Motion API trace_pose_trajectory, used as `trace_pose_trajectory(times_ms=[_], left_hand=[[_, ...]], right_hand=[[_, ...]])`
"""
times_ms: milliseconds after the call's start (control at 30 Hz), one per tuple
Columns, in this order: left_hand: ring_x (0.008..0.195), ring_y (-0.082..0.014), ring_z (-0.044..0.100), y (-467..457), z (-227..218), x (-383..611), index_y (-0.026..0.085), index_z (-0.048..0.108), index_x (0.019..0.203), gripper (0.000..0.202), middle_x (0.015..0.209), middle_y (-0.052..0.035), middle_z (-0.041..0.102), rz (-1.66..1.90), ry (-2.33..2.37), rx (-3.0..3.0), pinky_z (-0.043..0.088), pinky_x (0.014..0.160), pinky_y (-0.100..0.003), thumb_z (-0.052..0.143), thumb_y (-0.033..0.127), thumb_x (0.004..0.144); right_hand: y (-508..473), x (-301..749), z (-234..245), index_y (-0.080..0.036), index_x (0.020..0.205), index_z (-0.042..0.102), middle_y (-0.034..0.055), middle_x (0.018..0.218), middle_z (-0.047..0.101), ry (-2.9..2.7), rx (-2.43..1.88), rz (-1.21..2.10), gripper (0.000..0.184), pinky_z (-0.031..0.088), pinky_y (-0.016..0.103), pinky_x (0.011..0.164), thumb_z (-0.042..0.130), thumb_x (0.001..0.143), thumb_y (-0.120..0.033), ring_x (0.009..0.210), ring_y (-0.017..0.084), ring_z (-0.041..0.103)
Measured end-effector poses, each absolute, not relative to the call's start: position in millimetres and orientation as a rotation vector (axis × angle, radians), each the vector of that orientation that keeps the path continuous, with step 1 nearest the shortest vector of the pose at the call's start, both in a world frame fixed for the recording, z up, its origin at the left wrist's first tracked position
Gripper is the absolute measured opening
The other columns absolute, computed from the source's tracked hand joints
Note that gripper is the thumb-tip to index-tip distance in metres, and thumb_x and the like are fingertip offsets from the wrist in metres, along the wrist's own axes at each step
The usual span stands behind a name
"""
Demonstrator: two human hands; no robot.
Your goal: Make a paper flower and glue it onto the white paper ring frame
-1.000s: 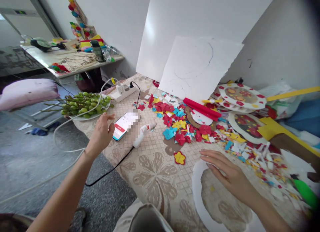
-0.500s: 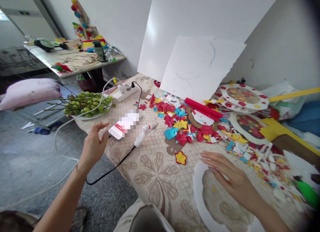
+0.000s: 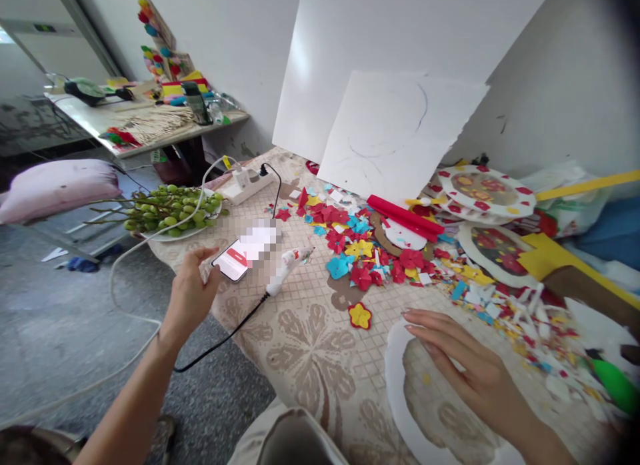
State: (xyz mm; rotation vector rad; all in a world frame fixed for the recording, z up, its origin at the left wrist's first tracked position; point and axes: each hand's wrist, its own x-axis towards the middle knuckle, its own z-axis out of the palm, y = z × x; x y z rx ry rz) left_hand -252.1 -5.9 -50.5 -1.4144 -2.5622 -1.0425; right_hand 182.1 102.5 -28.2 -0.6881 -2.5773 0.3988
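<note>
My left hand (image 3: 193,288) reaches over the table's left edge and grips the near end of a phone (image 3: 231,259), whose screen shows a red band and a blurred patch. Beside the phone lies a white glue gun (image 3: 289,263) with a black cord. My right hand (image 3: 467,365) lies flat, fingers stretched out, on a white paper ring (image 3: 395,378) on the patterned tablecloth (image 3: 310,345).
Several red, yellow and blue paper flowers (image 3: 357,251) and scraps litter the table's middle. A plate of green fruit (image 3: 170,211) and a power strip (image 3: 247,183) sit at the far left. White boards (image 3: 395,135) lean on the wall; decorated paper plates (image 3: 483,191) are at right.
My left hand came back toward me and closed on the phone's near end; the phone shifted left toward the table edge. My right hand stayed flat on the paper ring.
</note>
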Motion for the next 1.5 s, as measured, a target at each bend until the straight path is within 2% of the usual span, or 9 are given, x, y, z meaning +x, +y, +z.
trace_pose_trajectory(times_ms=[333,400,533,700,1200,1367,1500], left_hand=[[0.06,-0.0166,0.057,6,-44,-258,0.021,0.044,0.123,0.042,0.125,-0.009,0.059,-1.012,-2.589,-1.441,0.049,0.075,-0.038,0.048,0.03,0.082],[0.065,-0.0181,0.059,11,-42,-260,0.02,0.044,0.124,0.044,0.126,-0.01,0.059,-1.025,-2.57,-1.466,0.049,0.076,-0.039,0.048,0.031,0.082],[0.092,-0.024,0.062,25,-43,-267,0.017,0.042,0.126,0.047,0.126,-0.013,0.058,-1.057,-2.562,-1.541,0.048,0.083,-0.04,0.048,0.032,0.082],[0.116,-0.0294,0.054,42,-45,-271,0.014,0.039,0.129,0.055,0.128,-0.0178,0.055,-1.047,-2.615,-1.687,0.047,0.088,-0.042,0.049,0.042,0.082],[0.112,-0.0311,0.057,57,-46,-284,0.011,0.034,0.136,0.069,0.13,-0.0228,0.053,-0.876,-2.743,-1.696,0.047,0.089,-0.044,0.05,0.049,0.08],[0.13,-0.0341,0.04,57,-58,-285,0.013,0.025,0.142,0.083,0.142,-0.0226,0.039,-0.714,-2.638,-1.909,0.034,0.104,-0.049,0.055,0.054,0.076],[0.134,-0.0365,0.032,58,-60,-281,0.016,0.022,0.144,0.088,0.144,-0.0211,0.036,-0.651,-2.655,-1.914,0.03,0.106,-0.05,0.059,0.055,0.073]], right_hand=[[88,189,-17,-0.023,0.117,0.059,0.0063,0.12,0.062,-2.462,-0.717,0.381,0.035,0.048,0.034,0.098,0.048,0.086,-0.01,0.115,0.02,0.057],[87,190,-17,-0.024,0.116,0.06,0.0063,0.119,0.063,-2.435,-0.746,0.376,0.035,0.049,0.035,0.097,0.048,0.086,-0.011,0.114,0.021,0.058],[85,192,-17,-0.024,0.116,0.059,0.0064,0.119,0.063,-2.389,-0.77,0.396,0.036,0.048,0.037,0.098,0.048,0.086,-0.01,0.114,0.022,0.058],[83,195,-17,-0.024,0.117,0.059,0.0056,0.119,0.062,-2.342,-0.795,0.389,0.037,0.045,0.036,0.1,0.048,0.085,-0.008,0.114,0.021,0.057],[84,204,-20,-0.026,0.119,0.059,0.0056,0.118,0.063,-2.304,-0.849,0.366,0.038,0.049,0.04,0.097,0.049,0.086,-0.011,0.11,0.024,0.06],[85,204,-19,-0.026,0.118,0.06,0.0057,0.118,0.064,-2.298,-0.873,0.354,0.036,0.05,0.04,0.096,0.049,0.086,-0.013,0.109,0.024,0.06],[85,204,-19,-0.026,0.118,0.06,0.0051,0.118,0.064,-2.305,-0.873,0.359,0.036,0.049,0.039,0.097,0.049,0.086,-0.012,0.11,0.023,0.06]])
